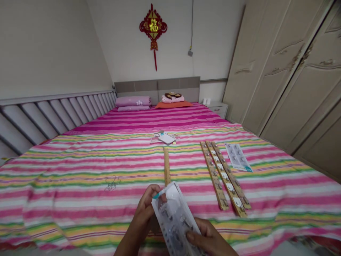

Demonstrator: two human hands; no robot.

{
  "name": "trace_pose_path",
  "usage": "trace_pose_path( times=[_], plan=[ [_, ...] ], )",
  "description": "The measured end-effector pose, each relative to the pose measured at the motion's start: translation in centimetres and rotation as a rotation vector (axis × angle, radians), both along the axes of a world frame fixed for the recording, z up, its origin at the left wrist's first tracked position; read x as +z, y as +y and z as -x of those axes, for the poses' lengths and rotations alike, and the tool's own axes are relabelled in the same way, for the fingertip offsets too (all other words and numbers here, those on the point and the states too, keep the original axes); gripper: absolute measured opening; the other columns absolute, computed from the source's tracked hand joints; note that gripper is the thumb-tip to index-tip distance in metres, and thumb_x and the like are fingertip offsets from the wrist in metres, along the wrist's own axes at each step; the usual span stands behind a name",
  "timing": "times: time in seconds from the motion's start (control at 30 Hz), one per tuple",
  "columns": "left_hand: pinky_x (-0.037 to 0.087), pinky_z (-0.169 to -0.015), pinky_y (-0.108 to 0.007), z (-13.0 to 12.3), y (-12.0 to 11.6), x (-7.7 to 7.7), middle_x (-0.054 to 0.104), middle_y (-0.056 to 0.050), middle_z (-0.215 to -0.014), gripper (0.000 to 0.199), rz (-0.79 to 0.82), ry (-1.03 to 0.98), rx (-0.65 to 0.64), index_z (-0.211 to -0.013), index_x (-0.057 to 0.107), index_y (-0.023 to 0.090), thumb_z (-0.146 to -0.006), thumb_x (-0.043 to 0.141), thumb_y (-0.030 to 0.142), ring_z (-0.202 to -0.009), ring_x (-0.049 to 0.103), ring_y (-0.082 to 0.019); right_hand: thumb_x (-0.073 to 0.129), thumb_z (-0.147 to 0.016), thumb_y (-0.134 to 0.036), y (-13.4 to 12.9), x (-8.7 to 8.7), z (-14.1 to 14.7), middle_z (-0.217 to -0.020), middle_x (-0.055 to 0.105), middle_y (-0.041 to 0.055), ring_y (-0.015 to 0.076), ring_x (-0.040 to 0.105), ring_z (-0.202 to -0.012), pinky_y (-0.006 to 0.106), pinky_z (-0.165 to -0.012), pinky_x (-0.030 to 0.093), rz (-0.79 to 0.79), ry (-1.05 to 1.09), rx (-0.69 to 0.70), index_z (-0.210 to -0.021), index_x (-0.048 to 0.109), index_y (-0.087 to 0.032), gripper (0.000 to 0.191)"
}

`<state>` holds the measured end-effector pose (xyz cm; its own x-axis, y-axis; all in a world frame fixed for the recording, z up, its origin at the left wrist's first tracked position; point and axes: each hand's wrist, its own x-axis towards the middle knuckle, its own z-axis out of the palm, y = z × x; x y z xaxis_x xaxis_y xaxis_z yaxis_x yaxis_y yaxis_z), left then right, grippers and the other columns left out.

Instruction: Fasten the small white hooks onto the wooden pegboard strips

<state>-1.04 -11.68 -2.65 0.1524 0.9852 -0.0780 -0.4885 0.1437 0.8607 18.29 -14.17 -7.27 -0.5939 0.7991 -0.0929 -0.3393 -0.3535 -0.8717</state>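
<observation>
A clear blister pack of hooks [174, 220] is held up over the front of the bed, tilted, its clear plastic showing metal hooks inside. My left hand [146, 206] grips its upper left edge near a teal corner; part of the fingers is hidden behind it. On the lower right side, my right hand [209, 236] pinches the pack with the thumb on the front. Just beyond the pack lies a wooden ruler [167, 165], its near end covered by it. To the right, three wooden strips [223, 176] carry rows of hooks, the middle one with white pads.
Another hook pack [238, 157] lies right of the strips. Small packaging and a white card [167, 138] sit beyond the ruler. A tangle of thin thread [112, 183] rests at left on the striped sheet [80, 199]. Folded bedding [133, 103] is at the headboard; a wardrobe [287, 71] stands right.
</observation>
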Motion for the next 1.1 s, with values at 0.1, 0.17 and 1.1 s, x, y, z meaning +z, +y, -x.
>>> trace_pose_path(
  times=[0.1, 0.17, 1.1],
  plan=[
    [0.034, -0.041, -0.016, -0.1, 0.0, 0.2, 0.055, 0.006, -0.056, 0.024, 0.05, 0.002, -0.045, -0.076, 0.05, 0.022, -0.065, 0.071, 0.028, -0.039, 0.046, -0.006, 0.069, -0.068, -0.043, 0.1, 0.8, -0.6, -0.078, 0.069, 0.0033, 0.0233, 0.063, -0.078, 0.031, -0.074, 0.045, -0.028, -0.007, 0.038, -0.102, 0.068, -0.016, 0.043],
    [0.032, -0.041, -0.016, -0.5, -0.1, -0.1, 0.054, 0.005, -0.053, 0.021, 0.11, 0.053, -0.062, -0.075, 0.053, 0.02, -0.066, 0.07, 0.03, -0.04, 0.046, -0.007, 0.068, -0.069, -0.042, 0.3, 1.2, -1.0, -0.084, 0.069, 0.0042, 0.0251, 0.061, -0.086, 0.033, -0.081, 0.043, -0.036, -0.029, 0.057, -0.104, 0.067, -0.016, 0.044],
    [0.038, -0.058, -0.02, -5.0, -1.5, -3.6, 0.049, 0.002, -0.065, 0.027, -0.21, 0.393, 0.307, -0.067, 0.053, 0.018, -0.078, 0.056, 0.042, -0.061, 0.046, -0.011, 0.07, -0.063, -0.038, 1.8, 0.8, 3.8, -0.05, 0.047, -0.0057, 0.0099, 0.04, -0.048, 0.021, -0.045, 0.033, 0.013, -0.239, -0.622, -0.061, 0.055, -0.015, 0.027]
  ],
)
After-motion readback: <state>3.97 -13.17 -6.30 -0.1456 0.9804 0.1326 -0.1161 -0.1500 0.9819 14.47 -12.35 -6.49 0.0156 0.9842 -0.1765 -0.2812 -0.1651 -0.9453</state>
